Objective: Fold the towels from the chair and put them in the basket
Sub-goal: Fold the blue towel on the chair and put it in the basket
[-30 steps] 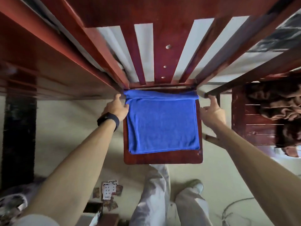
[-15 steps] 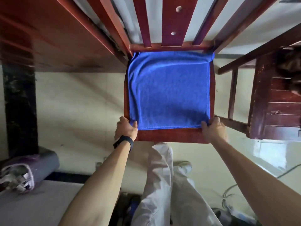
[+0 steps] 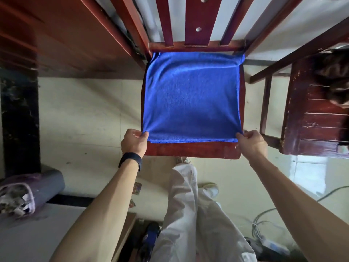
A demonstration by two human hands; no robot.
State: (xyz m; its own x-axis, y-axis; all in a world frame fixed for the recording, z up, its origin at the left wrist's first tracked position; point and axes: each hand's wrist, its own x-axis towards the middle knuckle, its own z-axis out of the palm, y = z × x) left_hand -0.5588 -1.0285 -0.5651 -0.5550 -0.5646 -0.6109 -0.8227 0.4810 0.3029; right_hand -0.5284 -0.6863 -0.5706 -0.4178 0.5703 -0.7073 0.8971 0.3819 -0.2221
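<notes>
Towel (image 3: 190, 99), blue, lies spread on the chair seat (image 3: 192, 150), its 2 near corners pinched shut in the left hand (image 3: 134, 142) and right hand (image 3: 252, 143), and uneven pulling could skew the fold or drag it off.

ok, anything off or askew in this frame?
Mostly fine. The blue towel lies on the chair seat, both near corners pinched by the left hand and right hand. Its far right corner is bunched. Playing cards litter the floor.
</notes>
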